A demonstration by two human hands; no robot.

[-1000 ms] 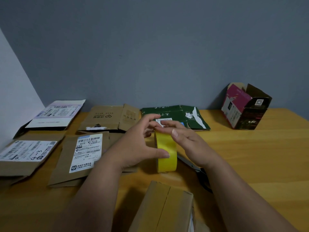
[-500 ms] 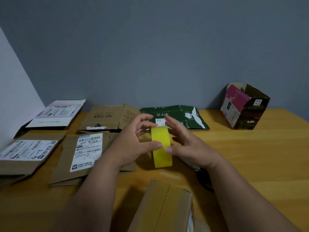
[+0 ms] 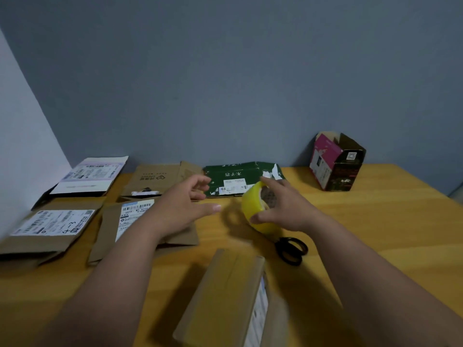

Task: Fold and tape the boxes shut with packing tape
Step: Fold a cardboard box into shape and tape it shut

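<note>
yellow tape roll [image 3: 253, 209] gripped in right hand [image 3: 288, 209]; left hand [image 3: 180, 209] apart.

Bare yellow wooden tabletop [image 3: 375, 234] open at right; flattened brown cardboard boxes [image 3: 150, 221] crowding the left, black-handled scissors [image 3: 292, 249] lying mid-table.

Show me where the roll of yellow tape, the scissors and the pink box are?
yellow tape roll [image 3: 251, 216], head view, on its outer yellow band.
scissors [image 3: 290, 250], head view, on the black handle loops.
pink box [image 3: 323, 159], head view, on its pink side panel.

Yellow tape roll [image 3: 251, 209], green flattened box [image 3: 238, 177]
</note>
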